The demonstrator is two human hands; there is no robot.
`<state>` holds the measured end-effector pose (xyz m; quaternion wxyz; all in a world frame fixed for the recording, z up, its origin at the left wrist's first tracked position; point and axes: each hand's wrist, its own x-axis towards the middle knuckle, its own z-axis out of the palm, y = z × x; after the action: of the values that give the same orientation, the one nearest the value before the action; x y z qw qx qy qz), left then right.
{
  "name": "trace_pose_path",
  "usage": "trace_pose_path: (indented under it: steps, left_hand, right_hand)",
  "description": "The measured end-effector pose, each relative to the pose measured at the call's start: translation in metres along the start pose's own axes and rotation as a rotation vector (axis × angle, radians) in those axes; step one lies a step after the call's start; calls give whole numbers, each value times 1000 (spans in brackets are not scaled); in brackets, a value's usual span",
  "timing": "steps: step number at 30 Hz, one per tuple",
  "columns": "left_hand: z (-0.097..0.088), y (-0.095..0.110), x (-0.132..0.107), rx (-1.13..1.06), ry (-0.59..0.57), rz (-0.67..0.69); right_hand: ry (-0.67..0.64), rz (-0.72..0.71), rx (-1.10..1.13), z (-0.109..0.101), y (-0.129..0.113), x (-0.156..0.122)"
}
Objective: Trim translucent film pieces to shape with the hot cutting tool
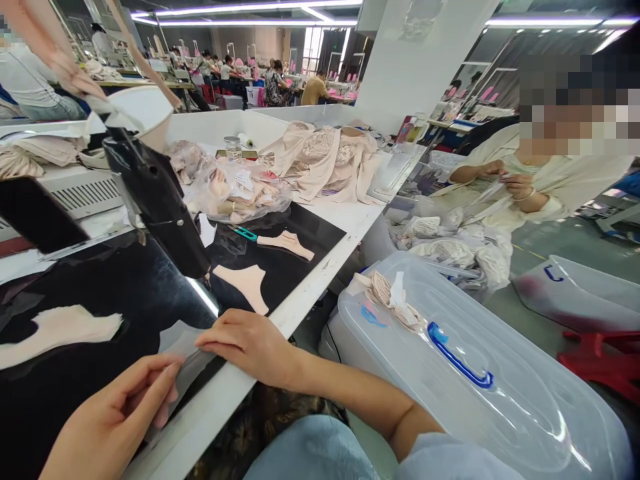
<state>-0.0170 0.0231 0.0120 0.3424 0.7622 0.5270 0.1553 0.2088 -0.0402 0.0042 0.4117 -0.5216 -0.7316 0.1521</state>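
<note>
Sheer fabric (193, 367) is held; a bag (273, 198) contains beige pieces (219, 183).

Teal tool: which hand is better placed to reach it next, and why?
Probably the right hand: it lies nearer the teal tool; the left hand sits farther back. Both pinch sheer fabric.

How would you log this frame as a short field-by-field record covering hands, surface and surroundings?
Left hand: fingers pinching a sheer piece
Right hand: pinching the same piece farther along
Surface: black tabletop, white edge
Equipment: black machine arm over the tabletop
Nearby: teal snips beside a beige cut piece
Farther back: beige fabric heap
Right side: lidded clear bin, blue handle
</note>
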Motion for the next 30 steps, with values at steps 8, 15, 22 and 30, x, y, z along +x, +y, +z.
trace_pose_path:
  steps: [8, 15, 22, 30]
  left_hand:
    - [0, 42, -15, -218, -129, -7]
    - [-4, 40, -20, -239, -72, 17]
    - [-8, 30, -8, -2, 56, 81]
    - [-1, 18, 1, 360, 92, 187]
  right_hand:
    - [94, -13, 117, 1, 1, -9]
    - [76, -42, 30, 5, 2, 0]
    - [39, -83, -96, 13, 5, 12]
    - [2, -27, -214, 20, 9, 11]
